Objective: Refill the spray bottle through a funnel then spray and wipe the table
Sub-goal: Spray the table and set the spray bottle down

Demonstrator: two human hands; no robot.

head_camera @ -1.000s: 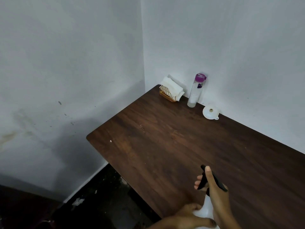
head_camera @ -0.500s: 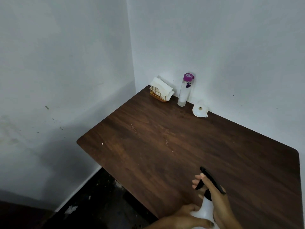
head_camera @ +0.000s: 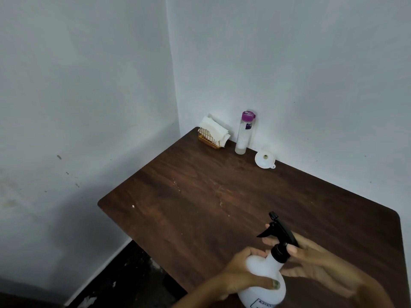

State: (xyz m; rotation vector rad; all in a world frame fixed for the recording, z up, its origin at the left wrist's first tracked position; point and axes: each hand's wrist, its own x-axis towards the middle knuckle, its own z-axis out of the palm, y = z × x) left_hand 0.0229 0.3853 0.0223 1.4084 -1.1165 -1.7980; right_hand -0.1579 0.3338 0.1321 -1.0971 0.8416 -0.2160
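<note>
The left hand (head_camera: 241, 275) wraps its curled fingers and thumb round the belly of the white round plastic spray bottle (head_camera: 263, 280). The right hand (head_camera: 311, 261) pinches the bottle's black trigger head (head_camera: 280, 233) at the collar, thumb in front. Well beyond the fingertips, by the wall, lie a white plastic funnel (head_camera: 264, 160), a clear purple-capped bottle (head_camera: 244, 133) and a gold wire napkin holder (head_camera: 212, 136) on the dark wooden table (head_camera: 200, 192).
</note>
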